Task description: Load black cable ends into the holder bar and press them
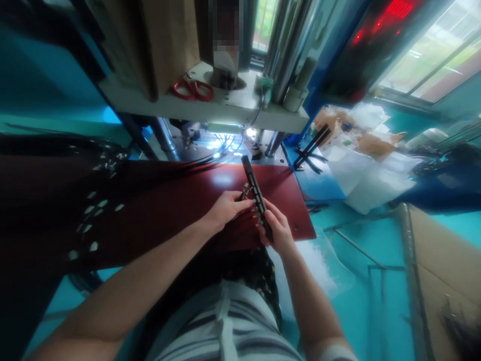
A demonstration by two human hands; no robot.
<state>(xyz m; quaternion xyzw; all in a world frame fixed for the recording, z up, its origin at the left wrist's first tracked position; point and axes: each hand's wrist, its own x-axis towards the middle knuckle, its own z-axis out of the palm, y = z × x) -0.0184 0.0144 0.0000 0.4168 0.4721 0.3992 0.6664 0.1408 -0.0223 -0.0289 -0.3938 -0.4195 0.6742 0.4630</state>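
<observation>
My right hand (277, 224) is closed around the lower part of a long dark bar (254, 188), which has a row of pale metal slots or pieces along its face. The bar is tilted, its far end pointing toward the lit machine. My left hand (225, 208) is at the bar's left side with thumb and finger pinched together. Small dark cable ends with pale metal tips (245, 189) show at those fingertips, close against the bar. Fine detail there is blurred, and I cannot tell whether they are attached to it.
Beneath my hands is a dark red tabletop (169, 200). Several cables with pale ends (97, 205) lie at left. Ahead stands a press-like machine with a lit bed (225, 143); red-handled scissors (193, 91) rest on its white plate. Black bars (311, 145) and white bags (370, 170) are at right.
</observation>
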